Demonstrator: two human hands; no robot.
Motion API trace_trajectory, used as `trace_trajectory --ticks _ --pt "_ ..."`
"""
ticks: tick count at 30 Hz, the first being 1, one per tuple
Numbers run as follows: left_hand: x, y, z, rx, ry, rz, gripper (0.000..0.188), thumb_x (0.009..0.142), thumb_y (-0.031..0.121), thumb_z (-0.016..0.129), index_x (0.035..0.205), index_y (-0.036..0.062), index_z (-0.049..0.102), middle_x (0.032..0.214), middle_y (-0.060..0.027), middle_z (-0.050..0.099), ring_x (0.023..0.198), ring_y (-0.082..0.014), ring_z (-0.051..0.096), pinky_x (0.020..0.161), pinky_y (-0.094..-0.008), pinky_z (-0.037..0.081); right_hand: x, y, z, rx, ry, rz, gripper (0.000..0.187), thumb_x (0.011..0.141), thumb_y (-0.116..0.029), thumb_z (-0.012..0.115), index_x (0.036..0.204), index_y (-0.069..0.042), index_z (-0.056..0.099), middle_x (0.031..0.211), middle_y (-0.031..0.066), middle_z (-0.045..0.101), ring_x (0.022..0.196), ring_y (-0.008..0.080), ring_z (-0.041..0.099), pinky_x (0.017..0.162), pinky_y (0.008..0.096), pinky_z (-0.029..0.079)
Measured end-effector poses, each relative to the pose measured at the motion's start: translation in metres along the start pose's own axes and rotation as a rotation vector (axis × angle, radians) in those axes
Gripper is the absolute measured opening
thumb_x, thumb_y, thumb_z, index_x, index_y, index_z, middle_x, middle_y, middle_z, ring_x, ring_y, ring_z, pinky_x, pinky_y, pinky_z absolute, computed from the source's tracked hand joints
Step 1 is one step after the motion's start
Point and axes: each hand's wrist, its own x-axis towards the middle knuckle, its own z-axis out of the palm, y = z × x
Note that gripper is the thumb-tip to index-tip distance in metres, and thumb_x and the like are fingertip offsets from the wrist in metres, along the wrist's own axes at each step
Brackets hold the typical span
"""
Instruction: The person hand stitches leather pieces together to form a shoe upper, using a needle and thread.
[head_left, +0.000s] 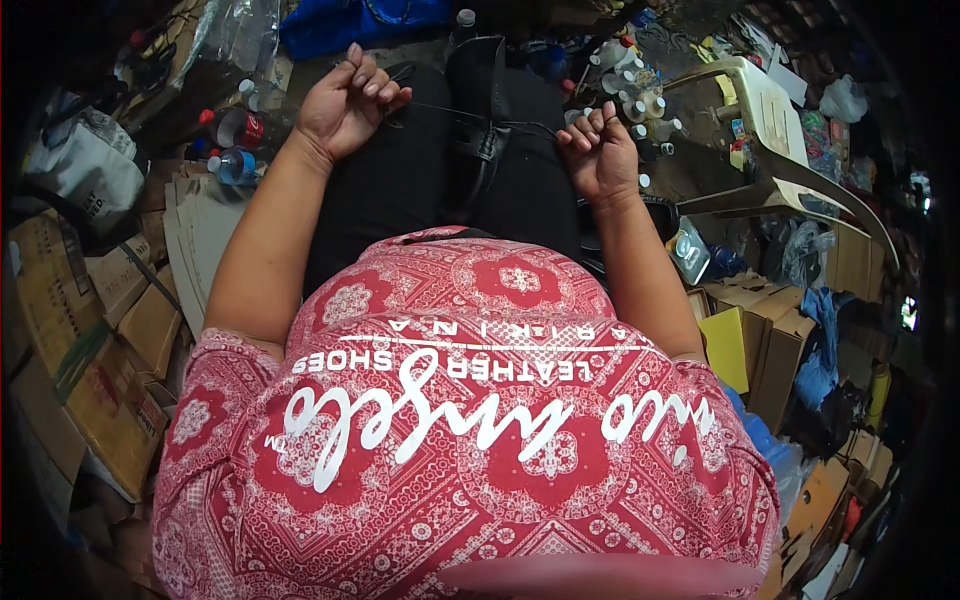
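Between my black-trousered knees stands a black leather piece (484, 85), which looks like part of a shoe, with a strap or seam across its near side. A thin dark thread (445, 109) runs out from it to both sides. My left hand (350, 103) is raised beyond the left knee, its fingers curled closed on one end of the thread. Over the right thigh, my right hand (603, 155) is closed on the other end. Both hands are apart from the leather, and the thread between them looks nearly taut. The exact fingertip grip is too small to make out.
Plastic bottles (238, 167) lie left of my legs, and several more bottles (640, 105) stand at the right. A pale plastic chair (765, 110) lies beyond my right arm. Cardboard (90, 370) is piled at the left; a blue bag (360, 22) lies ahead.
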Motion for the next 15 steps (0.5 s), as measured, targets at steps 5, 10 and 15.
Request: trace_trajectory --ticks 5,10,15 --pt "-0.0048 0.0004 -0.0076 0.057 0.116 0.069 0.041 0.096 0.036 0.038 0.074 0.0056 0.052 0.094 -0.0157 0.064 0.11 -0.0326 0.054 0.097 -0.0459 0.041 0.0014 0.0 -0.0015 -0.002 0.035 -0.009 0.035 0.095 -0.034 0.042 0.067 -0.012 0.043 0.057 -0.0012 0.036 0.054 0.0143 0.037 0.071 0.0346 0.04" --pt "-0.0057 -0.0019 -0.0082 -0.01 0.16 0.09 0.038 0.096 0.032 0.04 0.075 0.0031 0.052 0.094 -0.017 0.063 0.11 -0.0334 0.053 0.1 -0.0451 0.04 0.0066 0.0003 -0.0061 0.017 0.07 -0.019 0.036 0.095 -0.035 0.042 0.067 -0.012 0.043 0.057 -0.0014 0.036 0.054 0.014 0.037 0.071 0.0348 0.041" --pt "-0.0065 -0.0038 -0.0086 0.02 0.17 0.101 0.038 0.096 0.033 0.04 0.075 0.0036 0.053 0.095 -0.0168 0.063 0.11 -0.033 0.053 0.1 -0.0442 0.04 0.0077 -0.0004 -0.01 0.019 0.036 -0.012 0.035 0.095 -0.034 0.042 0.069 -0.013 0.043 0.058 -0.0014 0.036 0.054 0.0135 0.037 0.072 0.0347 0.041"
